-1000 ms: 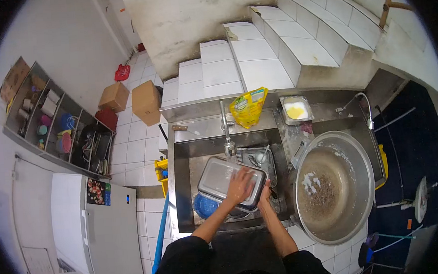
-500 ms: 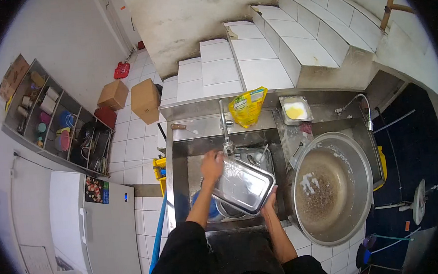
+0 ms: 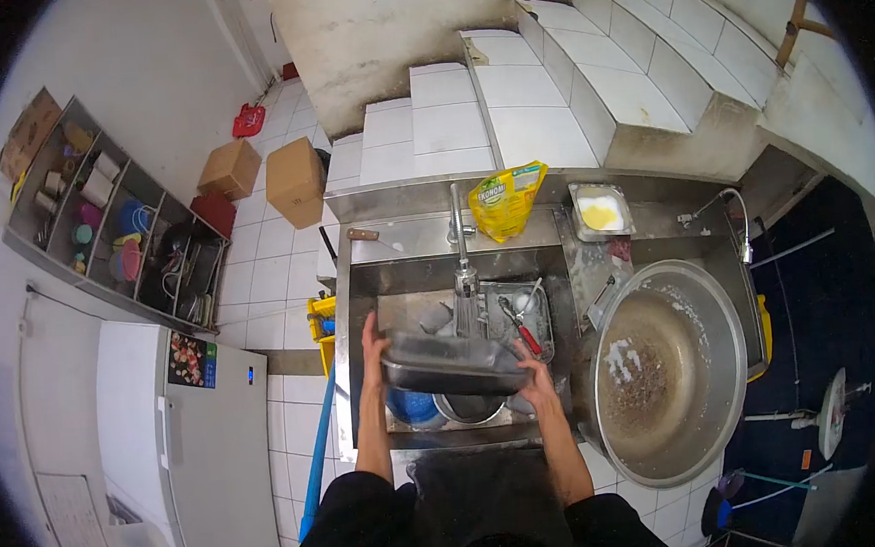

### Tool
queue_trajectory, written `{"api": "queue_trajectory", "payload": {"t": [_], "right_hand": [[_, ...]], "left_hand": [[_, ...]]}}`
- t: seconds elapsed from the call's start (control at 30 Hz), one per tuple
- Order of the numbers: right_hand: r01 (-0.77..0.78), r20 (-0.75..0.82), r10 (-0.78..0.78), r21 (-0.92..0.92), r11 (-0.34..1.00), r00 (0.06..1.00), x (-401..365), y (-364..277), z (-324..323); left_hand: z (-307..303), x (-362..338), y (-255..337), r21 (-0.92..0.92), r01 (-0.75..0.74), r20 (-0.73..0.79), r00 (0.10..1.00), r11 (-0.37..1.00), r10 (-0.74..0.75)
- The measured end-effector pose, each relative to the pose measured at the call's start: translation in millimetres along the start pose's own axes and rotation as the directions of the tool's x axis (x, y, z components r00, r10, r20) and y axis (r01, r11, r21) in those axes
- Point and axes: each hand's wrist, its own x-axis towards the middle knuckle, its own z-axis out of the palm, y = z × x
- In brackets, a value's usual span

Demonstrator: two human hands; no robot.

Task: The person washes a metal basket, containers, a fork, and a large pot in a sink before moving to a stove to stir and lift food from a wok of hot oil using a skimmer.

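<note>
A rectangular metal tray [image 3: 453,363] is held over the sink [image 3: 358,278], its long side facing me. My left hand [image 3: 375,352] grips its left end and my right hand [image 3: 535,376] its right end. Behind it, water runs from the faucet [image 3: 465,262]. Beneath the tray are a blue bowl [image 3: 412,407] and a round metal bowl [image 3: 469,409], both partly hidden. Another metal tray [image 3: 545,339] lies in the sink with a red-handled utensil [image 3: 530,340] and other items in it.
A large metal basin [image 3: 673,440] with suds stands at the right. Along the sink's back edge are a yellow pouch [image 3: 508,204], a sponge container [image 3: 601,213] and a wooden-handled knife [image 3: 363,235]. A blue pole [image 3: 316,456] leans at the left.
The held tray has turned from a slant to nearly level, side facing me. My left hand has shifted left onto its end. The red-handled utensil now shows.
</note>
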Motion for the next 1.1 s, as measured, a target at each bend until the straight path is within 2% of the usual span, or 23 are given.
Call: {"api": "queue_trajectory", "payload": {"t": [0.03, 0.07, 0.1, 0.13, 0.2, 0.23, 0.27, 0.3, 0.37, 0.43, 0.47, 0.53, 0.57, 0.6, 0.63, 0.7, 0.77, 0.8, 0.9, 0.97, 1.0, 1.03, 1.1], "right_hand": [[0.154, -0.012, -0.158, -0.172, 0.973, 0.987, -5.2, -1.2, 12.8], [0.295, 0.008, -0.311, -0.338, 0.894, 0.950, -6.2, -3.1, 18.7], [0.295, 0.015, -0.309, -0.347, 0.890, 0.951, -1.5, -5.6, 19.6], [0.350, 0.011, -0.400, -0.504, 0.790, 0.917, 2.4, -7.3, 28.2], [0.329, 0.004, -0.518, -0.777, 0.536, 0.855, 1.1, -7.1, 40.3], [0.325, -0.002, -0.521, -0.779, 0.536, 0.854, 8.8, -2.6, 41.8], [0.189, 0.081, -0.550, -0.972, 0.142, 0.831, 23.0, 0.5, 38.4], [0.017, 0.173, -0.542, -0.959, -0.282, 0.822, 36.1, 2.3, 41.6], [0.193, 0.294, -0.666, -0.956, -0.223, 0.685, 51.4, 8.2, 85.2], [0.379, 0.151, -0.441, -0.784, 0.491, 0.885, 84.5, 8.2, 103.1], [0.392, 0.161, -0.445, -0.776, 0.494, 0.881, 81.4, 2.4, 132.8], [0.271, 0.367, -0.128, -0.373, 0.887, 0.921, 45.1, -9.0, 192.5], [0.265, 0.365, -0.120, -0.379, 0.887, 0.923, 54.3, -8.6, 173.0], [0.407, 0.297, -0.283, -0.740, 0.535, 0.912, 72.7, -9.8, 135.6], [0.380, 0.320, -0.447, -0.924, 0.047, 0.835, 81.3, -12.7, 111.4], [0.163, 0.033, -0.621, -0.975, 0.153, 0.783, 52.2, -13.2, 93.7], [0.011, 0.240, -0.841, -0.963, -0.269, 0.485, 36.3, -6.1, 68.3], [0.004, 0.240, -0.842, -0.962, -0.272, 0.483, 37.6, -2.4, 45.2], [0.151, 0.089, -0.769, -0.988, 0.010, 0.633, 38.9, 4.6, -7.2], [0.166, -0.080, -0.617, -0.929, 0.332, 0.782, 6.2, 4.2, -5.0], [0.159, -0.083, -0.615, -0.931, 0.329, 0.784, -12.1, 5.4, 6.3], [0.084, -0.188, -0.638, -0.925, 0.371, 0.746, -32.1, 10.7, 20.5], [0.012, -0.294, -0.661, -0.909, 0.417, 0.690, -44.2, 25.8, 29.1]], "left_hand": [[-9.5, -7.7, 3.5, -0.260, 0.316, 0.115, 0.948, 0.912, -0.296], [-19.5, -15.4, 6.4, -0.452, 0.593, 0.298, 0.805, 0.666, -0.514], [-25.5, -21.1, 9.0, -0.541, 0.782, 0.514, 0.598, 0.309, -0.615], [-28.0, -24.0, 13.0, -0.548, 0.776, 0.511, 0.605, 0.311, -0.611], [-30.8, -28.7, 20.1, -0.209, 0.750, 0.477, 0.639, 0.628, -0.604], [-30.3, -33.1, 35.2, -0.208, 0.753, 0.483, 0.634, 0.624, -0.605], [-27.8, -35.9, 61.2, -0.189, 0.596, 0.405, 0.771, 0.780, -0.491], [-26.6, -36.0, 90.9, -0.152, 0.408, 0.328, 0.880, 0.900, -0.344], [-28.7, -40.7, 119.3, -0.166, 0.446, 0.278, 0.877, 0.880, -0.392], [-27.6, -53.3, 92.6, -0.135, 0.365, 0.119, 0.929, 0.921, -0.351], [-25.2, -59.6, 81.1, -0.153, 0.342, 0.066, 0.940, 0.927, -0.335], [-26.9, -71.5, 39.8, -0.233, 0.345, 0.006, 0.935, 0.909, -0.354], [-29.3, -79.5, 15.6, -0.304, 0.377, -0.004, 0.918, 0.875, -0.397], [-29.3, -87.6, 20.5, -0.310, 0.377, -0.013, 0.916, 0.872, -0.401], [-29.4, -89.2, 32.4, -0.416, 0.445, -0.004, 0.871, 0.793, -0.491], [-32.3, -83.1, 44.3, -0.522, 0.487, 0.012, 0.825, 0.701, -0.565], [-34.3, -82.9, 45.8, -0.480, 0.505, 0.068, 0.837, 0.717, -0.544], [-42.6, -80.2, 19.2, -0.434, 0.537, 0.140, 0.833, 0.723, -0.535], [-51.6, -52.6, 16.6, -0.342, 0.751, 0.435, 0.660, 0.565, -0.613], [-37.5, -28.9, -9.9, -0.059, 0.594, 0.350, 0.765, 0.802, -0.541], [-24.2, -20.1, -19.1, 0.191, 0.366, 0.225, 0.887, 0.911, -0.403], [-6.8, -16.3, -22.5, 0.449, 0.126, 0.151, 0.965, 0.884, -0.215], [41.2, -11.6, -3.3, 0.535, -0.019, 0.074, 0.997, 0.845, -0.024]]}}
